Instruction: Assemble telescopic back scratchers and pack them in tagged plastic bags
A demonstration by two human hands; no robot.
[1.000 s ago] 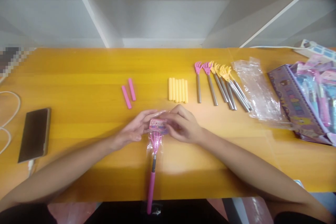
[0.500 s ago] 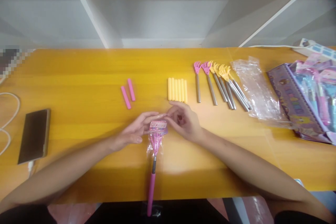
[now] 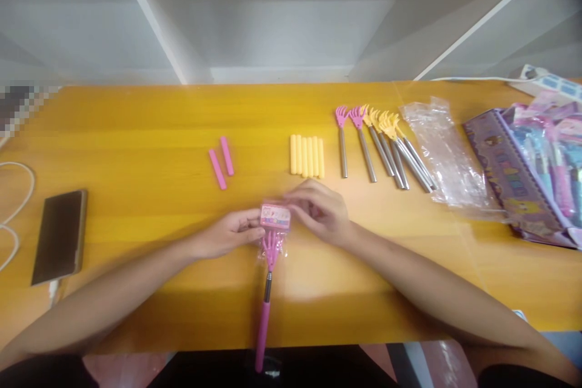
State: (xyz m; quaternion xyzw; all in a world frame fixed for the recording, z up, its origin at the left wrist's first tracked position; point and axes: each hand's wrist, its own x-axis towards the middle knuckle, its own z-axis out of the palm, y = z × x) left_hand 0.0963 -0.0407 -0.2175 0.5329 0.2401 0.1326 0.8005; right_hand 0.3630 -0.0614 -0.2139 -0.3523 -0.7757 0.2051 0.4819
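In the head view, the left hand [image 3: 231, 233] pinches the left edge of a small printed card [image 3: 275, 217] between its thumb and fingers. The right hand [image 3: 321, 209] is by the card's upper right corner, its fingers curled and its thumb drawn in; whether it grips any clear film there I cannot tell. Just below the card lies the pink scratcher [image 3: 262, 327] in a clear bag [image 3: 282, 248], claw end toward the card, a short metal stem showing, and its pink handle reaching past the near edge of the surface [image 3: 150, 133].

Beyond the hands, two pink tubes [image 3: 217, 168] lie to the left, slanted and apart, and a row of yellow tubes [image 3: 308, 156] lies side by side nearer the middle. To the right of these are two pink claws [image 3: 342, 115] on metal stems, then a bunch of yellow claws [image 3: 389, 124], their stems fanned and partly overlapping. Crumpled clear bags [image 3: 450, 157] lie just beside them, reaching toward a purple box [image 3: 509, 176] filled with pink and blue packs [image 3: 559, 176]. A white power strip [image 3: 555, 85] sits behind the box. At far left lies a phone [image 3: 59, 236] with a white cable [image 3: 53, 288] plugged in.
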